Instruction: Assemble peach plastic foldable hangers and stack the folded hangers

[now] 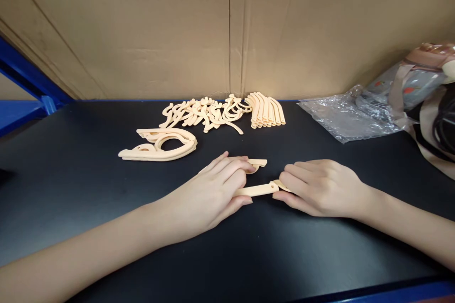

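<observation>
Cream plastic pieces lie between my hands, low over the black table (220, 265). My left hand (220, 187) is closed round a straight cream arm (258, 190), its fingers also over a second cream part (261, 163) just behind. At the arm's right end, by a small hole, my right hand (320, 187) pinches a curved cream piece (283, 185) that meets the arm there. Most of that piece is hidden by the fingers. Folded cream hangers (177, 151) are stacked to the left, beyond my left hand.
Loose cream hook pieces (206, 112) form a pile at the back, beside a row of curved cream arms (265, 110). A clear plastic bag (348, 113), a bottle (415, 78) and a strap lie at the right. Cardboard (159, 23) stands behind the table.
</observation>
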Action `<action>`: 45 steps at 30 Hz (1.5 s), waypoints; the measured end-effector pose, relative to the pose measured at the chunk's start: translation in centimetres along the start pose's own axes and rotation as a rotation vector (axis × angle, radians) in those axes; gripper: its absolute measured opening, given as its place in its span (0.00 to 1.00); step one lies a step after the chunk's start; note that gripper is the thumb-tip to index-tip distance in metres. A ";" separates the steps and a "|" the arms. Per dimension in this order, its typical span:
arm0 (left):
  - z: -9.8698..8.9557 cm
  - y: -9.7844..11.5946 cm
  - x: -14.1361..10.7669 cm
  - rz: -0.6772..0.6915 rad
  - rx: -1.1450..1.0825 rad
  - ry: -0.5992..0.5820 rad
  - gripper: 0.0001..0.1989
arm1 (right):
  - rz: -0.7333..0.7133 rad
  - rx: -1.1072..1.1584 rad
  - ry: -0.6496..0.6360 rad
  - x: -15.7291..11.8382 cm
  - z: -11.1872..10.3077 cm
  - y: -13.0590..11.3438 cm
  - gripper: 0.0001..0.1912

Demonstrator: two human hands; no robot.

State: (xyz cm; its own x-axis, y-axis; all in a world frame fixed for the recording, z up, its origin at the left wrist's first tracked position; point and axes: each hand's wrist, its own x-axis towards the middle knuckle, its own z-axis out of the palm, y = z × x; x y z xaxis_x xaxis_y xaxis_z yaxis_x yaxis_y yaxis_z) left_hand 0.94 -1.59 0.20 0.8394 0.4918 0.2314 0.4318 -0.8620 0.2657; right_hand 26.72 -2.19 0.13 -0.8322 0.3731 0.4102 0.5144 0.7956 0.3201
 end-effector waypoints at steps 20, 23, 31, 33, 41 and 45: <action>-0.3 0.0 0.0 0.017 0.017 -0.027 0.06 | -0.044 -0.066 0.011 0.0 -0.3 0.1 0.19; -0.3 -0.1 0.0 0.016 0.014 -0.024 0.06 | -0.050 -0.066 0.012 0.0 -0.3 0.0 0.18; -0.3 0.1 0.1 0.015 0.007 -0.025 0.05 | -0.049 -0.047 0.013 0.0 -0.1 0.0 0.20; -0.4 0.1 0.1 0.007 -0.005 -0.028 0.05 | -0.049 -0.041 0.020 0.0 -0.1 0.0 0.21; -0.4 0.0 0.1 0.001 -0.020 -0.028 0.03 | -0.068 -0.032 0.021 0.1 -0.1 0.0 0.22; -0.4 0.1 0.1 0.003 -0.004 -0.032 0.03 | -0.079 -0.052 0.025 0.1 -0.1 0.0 0.22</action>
State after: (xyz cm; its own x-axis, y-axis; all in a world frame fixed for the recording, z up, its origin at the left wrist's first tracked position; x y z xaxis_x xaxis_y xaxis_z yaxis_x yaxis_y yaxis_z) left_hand 0.96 -1.56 0.62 0.8508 0.4852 0.2017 0.4283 -0.8627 0.2689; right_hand 26.65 -2.22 0.27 -0.8653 0.2978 0.4032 0.4583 0.7957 0.3959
